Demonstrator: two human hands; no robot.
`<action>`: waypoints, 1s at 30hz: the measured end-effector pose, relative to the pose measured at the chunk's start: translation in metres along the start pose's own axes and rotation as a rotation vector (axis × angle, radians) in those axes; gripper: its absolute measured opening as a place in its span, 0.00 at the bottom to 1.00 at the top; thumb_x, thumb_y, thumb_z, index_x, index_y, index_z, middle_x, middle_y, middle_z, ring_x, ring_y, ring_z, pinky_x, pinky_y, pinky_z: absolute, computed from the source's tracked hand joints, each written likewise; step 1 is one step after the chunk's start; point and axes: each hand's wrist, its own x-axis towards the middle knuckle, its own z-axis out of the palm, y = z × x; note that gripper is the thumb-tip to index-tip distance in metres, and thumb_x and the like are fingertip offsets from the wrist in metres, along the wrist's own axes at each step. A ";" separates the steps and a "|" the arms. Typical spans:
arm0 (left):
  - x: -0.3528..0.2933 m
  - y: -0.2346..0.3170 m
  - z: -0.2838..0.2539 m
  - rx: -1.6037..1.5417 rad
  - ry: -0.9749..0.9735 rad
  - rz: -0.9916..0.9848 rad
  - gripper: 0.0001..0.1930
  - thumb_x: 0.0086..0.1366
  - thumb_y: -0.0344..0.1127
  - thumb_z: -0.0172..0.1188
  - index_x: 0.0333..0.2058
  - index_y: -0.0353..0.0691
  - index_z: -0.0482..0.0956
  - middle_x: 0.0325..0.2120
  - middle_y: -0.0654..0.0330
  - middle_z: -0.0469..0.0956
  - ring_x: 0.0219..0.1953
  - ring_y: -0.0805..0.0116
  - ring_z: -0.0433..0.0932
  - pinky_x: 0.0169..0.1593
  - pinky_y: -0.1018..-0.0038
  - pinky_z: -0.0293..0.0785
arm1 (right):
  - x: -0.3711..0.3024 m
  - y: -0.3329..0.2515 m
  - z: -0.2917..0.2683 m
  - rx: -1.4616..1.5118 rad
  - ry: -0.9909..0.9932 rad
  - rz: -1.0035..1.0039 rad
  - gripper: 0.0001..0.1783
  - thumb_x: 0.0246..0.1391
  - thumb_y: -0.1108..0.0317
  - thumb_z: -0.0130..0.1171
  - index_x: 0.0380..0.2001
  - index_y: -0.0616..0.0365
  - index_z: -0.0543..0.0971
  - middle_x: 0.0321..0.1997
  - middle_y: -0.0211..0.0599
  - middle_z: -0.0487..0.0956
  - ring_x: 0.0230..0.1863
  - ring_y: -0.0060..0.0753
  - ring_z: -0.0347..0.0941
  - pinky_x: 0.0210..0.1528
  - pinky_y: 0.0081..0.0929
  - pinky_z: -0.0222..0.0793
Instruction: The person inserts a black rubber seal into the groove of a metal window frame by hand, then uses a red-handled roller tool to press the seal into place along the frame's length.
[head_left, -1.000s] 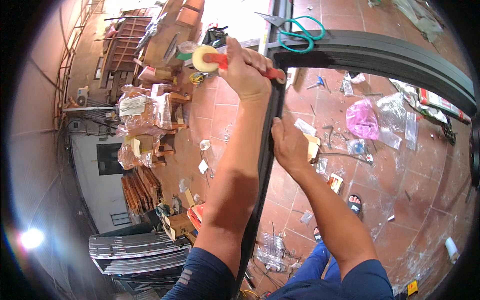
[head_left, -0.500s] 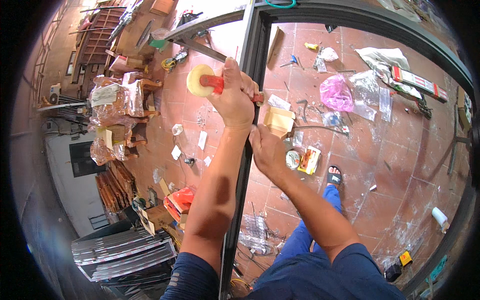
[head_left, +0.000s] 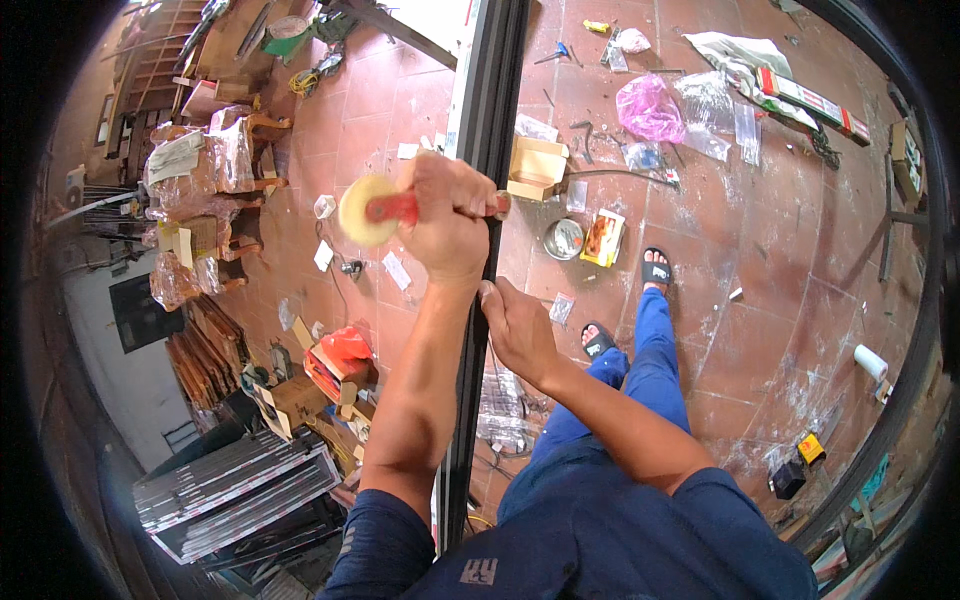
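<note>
My left hand point(head_left: 447, 215) is closed around the red handle point(head_left: 497, 205) of a hand tool with a round cream head point(head_left: 366, 210), which looks like a mallet. The head sticks out left of the fist and is slightly blurred; the handle's end shows on the right. This fist is over a long black metal frame bar point(head_left: 487, 120) running lengthwise before me. Just nearer to me, my right hand point(head_left: 522, 330) is closed at the bar's right edge, thumb against it. Its other fingers are partly hidden.
An open cardboard box point(head_left: 537, 168), a round tin point(head_left: 564, 238) and a pink plastic bag point(head_left: 650, 108) lie on the tiled floor to the right. Wrapped wooden furniture point(head_left: 205, 165) stands left. Stacked dark metal profiles point(head_left: 240, 500) lie at the lower left.
Both hands have come nearer to me along the bar, left still holding the mallet-like tool. The view has shifted, and my left foot now shows beside the right.
</note>
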 end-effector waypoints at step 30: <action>-0.056 0.031 -0.022 0.187 0.005 -0.098 0.25 0.80 0.45 0.51 0.21 0.44 0.61 0.14 0.64 0.61 0.16 0.72 0.59 0.25 0.69 0.65 | -0.027 -0.001 0.055 0.050 0.370 0.008 0.14 0.73 0.62 0.48 0.36 0.61 0.73 0.23 0.60 0.75 0.29 0.71 0.75 0.33 0.59 0.68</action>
